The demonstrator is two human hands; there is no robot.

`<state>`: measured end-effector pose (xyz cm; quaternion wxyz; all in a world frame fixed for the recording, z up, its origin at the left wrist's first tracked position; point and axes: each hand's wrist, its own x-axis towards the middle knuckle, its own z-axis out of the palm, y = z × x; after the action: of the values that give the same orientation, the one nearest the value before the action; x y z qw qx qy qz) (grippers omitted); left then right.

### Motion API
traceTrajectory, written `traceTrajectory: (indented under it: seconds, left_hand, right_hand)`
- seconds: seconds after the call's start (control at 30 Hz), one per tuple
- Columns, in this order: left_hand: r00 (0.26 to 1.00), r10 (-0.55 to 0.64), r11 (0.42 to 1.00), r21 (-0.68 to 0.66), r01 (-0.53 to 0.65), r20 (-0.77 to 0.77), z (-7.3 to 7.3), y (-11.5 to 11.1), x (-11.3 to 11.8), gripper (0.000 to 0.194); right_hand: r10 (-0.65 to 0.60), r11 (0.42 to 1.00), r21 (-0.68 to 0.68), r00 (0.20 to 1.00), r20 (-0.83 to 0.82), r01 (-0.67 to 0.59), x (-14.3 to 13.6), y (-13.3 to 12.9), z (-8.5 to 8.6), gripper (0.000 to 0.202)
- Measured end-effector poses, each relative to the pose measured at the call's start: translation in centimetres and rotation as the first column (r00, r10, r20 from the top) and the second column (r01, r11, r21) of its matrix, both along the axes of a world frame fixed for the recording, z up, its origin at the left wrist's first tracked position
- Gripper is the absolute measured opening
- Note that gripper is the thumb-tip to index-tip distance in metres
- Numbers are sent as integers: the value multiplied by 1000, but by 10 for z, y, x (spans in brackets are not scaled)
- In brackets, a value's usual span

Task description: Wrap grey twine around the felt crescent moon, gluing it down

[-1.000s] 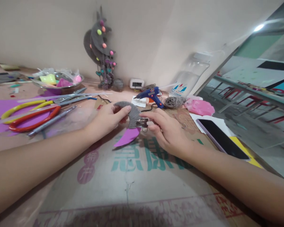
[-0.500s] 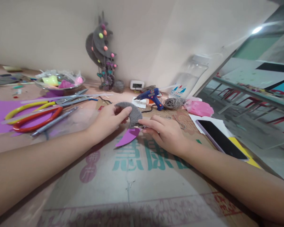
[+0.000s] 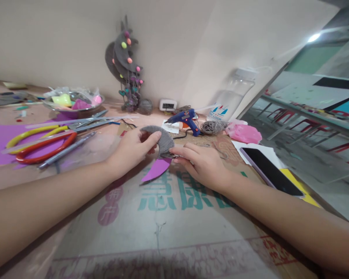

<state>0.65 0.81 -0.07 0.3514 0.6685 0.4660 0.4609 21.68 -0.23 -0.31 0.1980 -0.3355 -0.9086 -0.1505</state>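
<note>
From the head camera we see our left hand [image 3: 130, 149] pinching a grey yarn-wrapped crescent [image 3: 162, 141] mid-bench, over cardboard [image 3: 163, 217]. Our right hand [image 3: 202, 164] closes fingertips on its lower edge, just above a purple tip [image 3: 157, 170].

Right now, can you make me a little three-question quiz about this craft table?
1. True or false: the left hand pinches the grey yarn-wrapped crescent.
2. What lies closest beyond the crescent? A) blue glue gun B) phone C) red-handled scissors
3. Fill in: the bare tip of the crescent is ____ in colour.

Key
1. True. The thumb and fingers grip its upper curve, while the right hand touches its lower edge.
2. A. The phone lies far right and the scissors far left.
3. Purple.
</note>
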Motion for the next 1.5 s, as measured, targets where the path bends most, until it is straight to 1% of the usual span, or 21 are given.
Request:
traceTrajectory:
  seconds: [0.1, 0.33, 0.4, 0.53, 0.63, 0.8, 0.93, 1.13, 1.27, 1.5]
  left_hand:
    - [1000, -23, 999, -33, 23, 8, -1, 0, 0, 34]
    - [997, -15, 999, -48, 18, 72, -2, 1, 1, 29]
    - [994, -23, 995, -90, 33, 111, -1, 2, 2, 29]
    - [977, -26, 973, -218, 73, 210, 1, 2, 4, 26]
    - [964, -39, 960, -258, 109, 264, 0, 2, 4, 24]
    - [955, -51, 955, -264, 131, 291, -3, 4, 3, 24]
    - [953, -54, 950, -278, 141, 299, -3, 4, 3, 24]
    - [965, -52, 957, -262, 122, 257, -1, 3, 4, 26]
    - [971, -67, 960, -249, 125, 229, -1, 3, 3, 27]
    - [974, -81, 962, -237, 131, 210, -3, 3, 3, 28]
  right_hand:
    - [6, 1000, 0, 1000, -1, -6, -1, 0, 0, 31]
    - [2, 1000, -8, 1000, -9, -2, -2, -1, 0, 32]
    - [-7, 1000, -11, 1000, -4, 7, -3, -1, 1, 32]
    - [2, 1000, 19, 1000, 15, -2, -3, -1, 3, 34]
    - [13, 998, 66, 999, 30, -15, -3, -1, 3, 34]
    - [21, 997, 79, 999, 34, -23, -3, -1, 2, 33]
    - [25, 997, 72, 999, 36, -28, -3, -1, 3, 34]
    - [40, 996, 75, 999, 22, -42, -3, -1, 3, 32]
    - [47, 994, 101, 998, 31, -50, -2, 0, 1, 31]
    - [51, 995, 88, 997, 50, -55, -1, 0, 2, 32]
